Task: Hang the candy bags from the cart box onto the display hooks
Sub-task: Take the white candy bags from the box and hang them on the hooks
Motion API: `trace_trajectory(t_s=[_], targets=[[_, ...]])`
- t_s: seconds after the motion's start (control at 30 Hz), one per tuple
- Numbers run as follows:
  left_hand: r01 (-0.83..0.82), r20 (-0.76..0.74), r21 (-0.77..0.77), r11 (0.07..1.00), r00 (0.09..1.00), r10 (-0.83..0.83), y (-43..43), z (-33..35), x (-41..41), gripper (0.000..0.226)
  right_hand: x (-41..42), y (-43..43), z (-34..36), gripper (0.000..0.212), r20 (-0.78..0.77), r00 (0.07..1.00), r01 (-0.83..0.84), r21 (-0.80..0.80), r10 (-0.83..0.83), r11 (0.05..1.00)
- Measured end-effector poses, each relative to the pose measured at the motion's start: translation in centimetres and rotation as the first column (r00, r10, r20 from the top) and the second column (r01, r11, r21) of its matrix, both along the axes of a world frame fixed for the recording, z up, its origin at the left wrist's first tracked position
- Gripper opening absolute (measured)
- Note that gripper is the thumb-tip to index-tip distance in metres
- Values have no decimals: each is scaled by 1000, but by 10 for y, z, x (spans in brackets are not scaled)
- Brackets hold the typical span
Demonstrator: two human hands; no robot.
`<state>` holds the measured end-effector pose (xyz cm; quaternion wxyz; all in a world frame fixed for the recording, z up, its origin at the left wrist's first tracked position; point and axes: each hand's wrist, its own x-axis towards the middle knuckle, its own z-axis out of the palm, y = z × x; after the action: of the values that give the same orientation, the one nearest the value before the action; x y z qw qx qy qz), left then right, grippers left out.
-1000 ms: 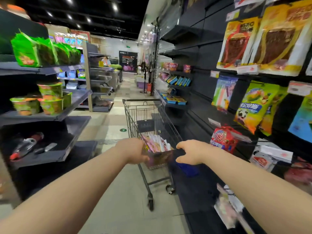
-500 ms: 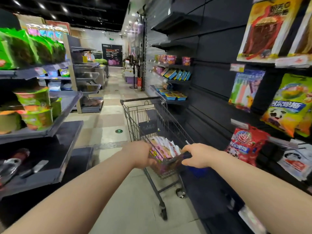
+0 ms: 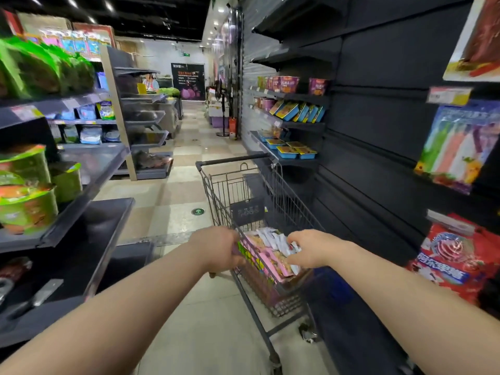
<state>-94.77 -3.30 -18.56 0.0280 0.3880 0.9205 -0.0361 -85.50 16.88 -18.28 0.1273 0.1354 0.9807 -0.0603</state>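
A wire shopping cart (image 3: 244, 185) stands in the aisle against the dark display wall on the right. At its near end sits a box (image 3: 261, 289) packed with upright pink and white candy bags (image 3: 266, 253). My left hand (image 3: 219, 250) grips the cart's near left rim beside the box. My right hand (image 3: 311, 249) reaches into the box, its fingers curled over the tops of the white bags. On the wall's display hooks hang a red bag (image 3: 454, 258) and a striped pastel bag (image 3: 457, 147).
Dark shelves on the left (image 3: 81, 185) carry green noodle cups (image 3: 27, 201) and green packets. Further along the right wall, shelves hold blue trays (image 3: 295, 151) and purple tubs. The tiled aisle (image 3: 178, 201) runs ahead past the cart's left side.
My right hand left the cart's near rim and moved into the box onto the candy bags. The view has come closer to the cart and turned slightly left. My left hand kept its grip.
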Motion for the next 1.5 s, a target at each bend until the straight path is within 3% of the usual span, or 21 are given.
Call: trace_trajectory(t_s=[0.33, 0.8, 1.0, 1.2, 1.4, 1.5], targets=[[34, 29, -44, 998, 999, -33, 131, -18, -123, 63, -107, 121, -9, 60, 40, 998, 60, -69, -57, 996], [244, 143, -139, 960, 964, -224, 246, -72, -237, 60, -152, 226, -64, 64, 158, 944, 306, -91, -289, 948], [422, 230, -155, 893, 895, -383, 310, -96, -313, 62, -189, 268, -85, 62, 212, 854, 497, -63, -475, 866], [524, 301, -192, 829, 836, -459, 351, -118, -398, 61, -239, 268, -119, 55, 267, 758, 642, -145, -595, 753], [602, 343, -205, 772, 783, -519, 391, -156, -413, 58, -251, 257, -161, 55, 361, 669, 733, -177, -649, 657], [646, 367, -226, 729, 750, -551, 405, -175, -406, 59, -253, 261, -177, 32, 383, 642, 761, -211, -664, 613]])
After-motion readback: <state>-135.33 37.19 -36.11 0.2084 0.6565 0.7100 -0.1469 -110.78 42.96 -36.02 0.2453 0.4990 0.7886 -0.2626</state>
